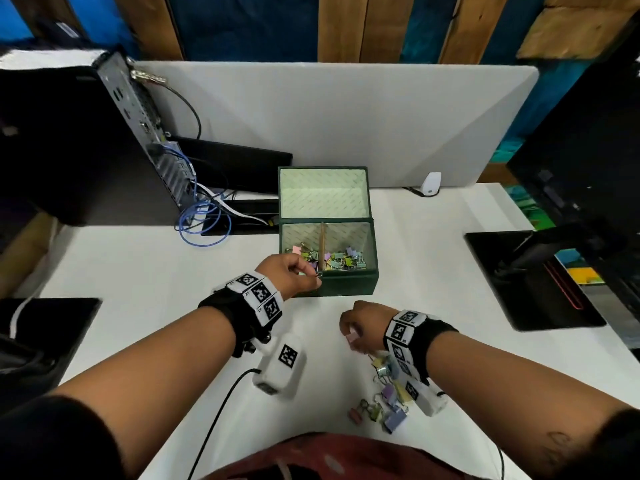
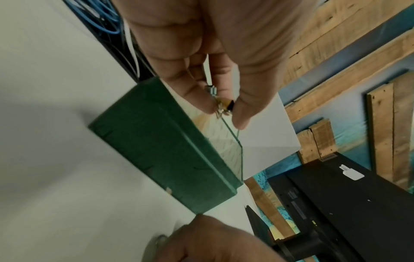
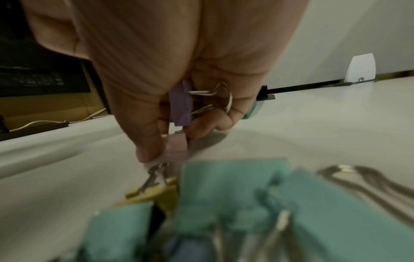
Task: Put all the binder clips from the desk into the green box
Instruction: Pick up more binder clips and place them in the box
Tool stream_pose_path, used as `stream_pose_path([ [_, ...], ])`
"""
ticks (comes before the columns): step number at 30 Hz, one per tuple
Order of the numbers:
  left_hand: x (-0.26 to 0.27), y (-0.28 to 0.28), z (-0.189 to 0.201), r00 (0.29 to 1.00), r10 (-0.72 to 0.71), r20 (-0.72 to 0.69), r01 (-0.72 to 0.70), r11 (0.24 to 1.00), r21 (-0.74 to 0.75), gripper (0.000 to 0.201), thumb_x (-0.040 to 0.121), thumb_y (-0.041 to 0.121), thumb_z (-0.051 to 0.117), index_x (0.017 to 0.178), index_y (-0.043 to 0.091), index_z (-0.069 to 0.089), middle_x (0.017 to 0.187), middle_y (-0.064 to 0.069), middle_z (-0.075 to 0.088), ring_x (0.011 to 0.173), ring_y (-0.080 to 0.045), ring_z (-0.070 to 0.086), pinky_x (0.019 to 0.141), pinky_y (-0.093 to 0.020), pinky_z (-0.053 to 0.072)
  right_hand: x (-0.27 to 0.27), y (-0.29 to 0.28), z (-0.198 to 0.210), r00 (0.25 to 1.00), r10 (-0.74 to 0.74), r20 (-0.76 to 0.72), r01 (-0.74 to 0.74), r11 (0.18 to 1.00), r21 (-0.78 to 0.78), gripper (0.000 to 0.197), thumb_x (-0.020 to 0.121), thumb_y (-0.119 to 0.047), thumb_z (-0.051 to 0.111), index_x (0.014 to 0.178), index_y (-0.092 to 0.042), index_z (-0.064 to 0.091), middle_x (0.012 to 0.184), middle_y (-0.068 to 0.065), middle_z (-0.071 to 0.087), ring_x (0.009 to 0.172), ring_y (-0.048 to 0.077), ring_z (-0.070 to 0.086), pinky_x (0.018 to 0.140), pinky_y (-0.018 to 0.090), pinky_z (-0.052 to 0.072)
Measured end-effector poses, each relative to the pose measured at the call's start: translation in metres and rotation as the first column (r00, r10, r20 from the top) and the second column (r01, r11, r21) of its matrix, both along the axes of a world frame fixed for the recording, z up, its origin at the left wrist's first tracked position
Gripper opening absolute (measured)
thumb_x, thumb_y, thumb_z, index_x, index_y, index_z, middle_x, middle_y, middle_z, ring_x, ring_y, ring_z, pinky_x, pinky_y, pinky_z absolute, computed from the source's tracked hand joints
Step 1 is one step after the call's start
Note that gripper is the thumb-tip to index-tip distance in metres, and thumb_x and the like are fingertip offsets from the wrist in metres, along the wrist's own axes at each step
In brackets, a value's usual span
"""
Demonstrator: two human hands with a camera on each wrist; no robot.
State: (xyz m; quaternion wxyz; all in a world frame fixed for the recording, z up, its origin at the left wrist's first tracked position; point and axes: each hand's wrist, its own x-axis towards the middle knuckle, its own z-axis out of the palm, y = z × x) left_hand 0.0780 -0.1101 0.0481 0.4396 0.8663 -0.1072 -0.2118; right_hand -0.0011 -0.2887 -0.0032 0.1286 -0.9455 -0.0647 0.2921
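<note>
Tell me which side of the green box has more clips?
The right compartment of the green box, right of the wooden divider, holds the bigger heap.

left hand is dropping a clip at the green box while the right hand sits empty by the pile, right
Not quite: the right hand isn't empty. The right wrist view shows it gripping a purple binder clip and pinching a pink binder clip. The rest holds.

Even indoor light — wide-angle edge warp; right wrist foreground blurred, soft shadows.

I can't tell clip colour in left hand (image 2: 215, 74) at green box (image 2: 156, 141) rim, fingers cover it, nearest desk clips (image 3: 235, 203) blurred, right hand (image 3: 179, 88) cropped
</note>
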Motion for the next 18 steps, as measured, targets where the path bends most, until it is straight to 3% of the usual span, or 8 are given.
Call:
stream_pose_path([
  [2, 0.005, -0.013, 0.006, 1.000, -0.003, 0.020, 0.003, 1.000, 0.006, 0.015, 0.072, 0.023, 0.077, 0.070, 0.022, 0.062, 0.065, 0.009, 0.051, 0.061, -0.007, 0.047, 0.051, -0.013, 0.036, -0.005, -0.004, 0.000, 1.000, -0.010, -0.002, 0.010, 1.000, 0.017, 0.020, 0.080, -0.021, 0.059, 0.100, -0.025, 0.060, 0.095, 0.000, 0.046, 0.088, 0.030, 0.060, 0.078, 0.035, 0.054],
  [5, 0.013, -0.036, 0.020, 0.998, -0.014, 0.063, 0.014, 1.000, 0.000, 0.017, 0.071, 0.024, 0.078, 0.072, 0.023, 0.061, 0.066, 0.007, 0.049, 0.061, -0.008, 0.046, 0.044, -0.007, 0.035, -0.011, -0.010, -0.001, 0.999, -0.016, -0.030, 0.016, 1.000, 0.019, 0.022, 0.078, -0.021, 0.060, 0.099, -0.028, 0.061, 0.096, -0.001, 0.045, 0.089, 0.028, 0.058, 0.081, 0.033, 0.053],
  [7, 0.018, -0.051, 0.027, 0.997, -0.015, 0.078, 0.017, 1.000, -0.022, 0.017, 0.071, 0.025, 0.078, 0.076, 0.021, 0.062, 0.070, 0.005, 0.050, 0.060, -0.010, 0.047, 0.045, -0.013, 0.040, -0.014, -0.014, 0.000, 0.998, -0.028, -0.049, 0.029, 0.999, 0.018, 0.025, 0.077, -0.020, 0.062, 0.102, -0.025, 0.062, 0.096, 0.000, 0.044, 0.089, 0.027, 0.057, 0.080, 0.032, 0.051],
  [9, 0.021, -0.062, 0.031, 0.997, -0.021, 0.076, 0.023, 0.999, -0.022, 0.022, 0.071, 0.026, 0.079, 0.087, 0.018, 0.066, 0.078, 0.004, 0.054, 0.067, -0.010, 0.051, 0.055, -0.018, 0.043, -0.016, -0.019, 0.003, 0.996, -0.077, -0.038, 0.078, 0.996, 0.043, 0.026, 0.077, -0.021, 0.064, 0.102, -0.022, 0.064, 0.093, -0.001, 0.046, 0.088, 0.025, 0.056, 0.079, 0.030, 0.049],
  [12, 0.023, -0.068, 0.025, 0.999, -0.044, 0.029, 0.044, 0.999, -0.026, 0.034, 0.071, 0.030, 0.078, 0.101, 0.020, 0.065, 0.103, 0.000, 0.060, 0.092, -0.014, 0.056, 0.085, -0.025, 0.048, -0.016, -0.027, 0.016, 0.980, -0.196, -0.020, 0.197, 0.971, 0.136, 0.024, 0.077, -0.020, 0.066, 0.101, -0.021, 0.066, 0.084, -0.006, 0.053, 0.084, 0.016, 0.052, 0.073, 0.024, 0.042],
  [13, 0.021, -0.067, 0.024, 0.998, -0.048, 0.030, 0.049, 0.999, -0.024, 0.037, 0.072, 0.033, 0.077, 0.104, 0.021, 0.063, 0.106, -0.001, 0.059, 0.096, -0.014, 0.056, 0.090, -0.027, 0.047, -0.014, -0.030, 0.022, 0.972, -0.235, -0.016, 0.234, 0.955, 0.181, 0.023, 0.077, -0.017, 0.066, 0.100, -0.020, 0.066, 0.086, -0.004, 0.056, 0.085, 0.015, 0.052, 0.073, 0.023, 0.040],
  [15, 0.018, -0.060, 0.022, 0.998, -0.039, 0.058, 0.041, 0.998, -0.036, 0.037, 0.075, 0.036, 0.073, 0.106, 0.018, 0.062, 0.104, 0.000, 0.061, 0.096, -0.012, 0.057, 0.086, -0.021, 0.047, -0.010, -0.033, 0.033, 0.947, -0.322, -0.018, 0.314, 0.909, 0.275, 0.019, 0.077, -0.015, 0.067, 0.095, -0.021, 0.066, 0.093, 0.002, 0.064, 0.084, 0.014, 0.055, 0.072, 0.021, 0.040],
  [18, 0.008, -0.035, 0.022, 0.997, 0.006, 0.077, 0.001, 0.995, -0.100, 0.024, 0.081, 0.026, 0.069, 0.100, 0.012, 0.063, 0.089, 0.003, 0.061, 0.074, -0.005, 0.056, 0.061, -0.009, 0.046, 0.002, -0.033, 0.052, 0.898, -0.435, -0.064, 0.418, 0.801, 0.429, 0.013, 0.078, -0.017, 0.070, 0.081, -0.027, 0.062, 0.080, -0.001, 0.063, 0.069, 0.011, 0.054, 0.058, 0.020, 0.042],
])
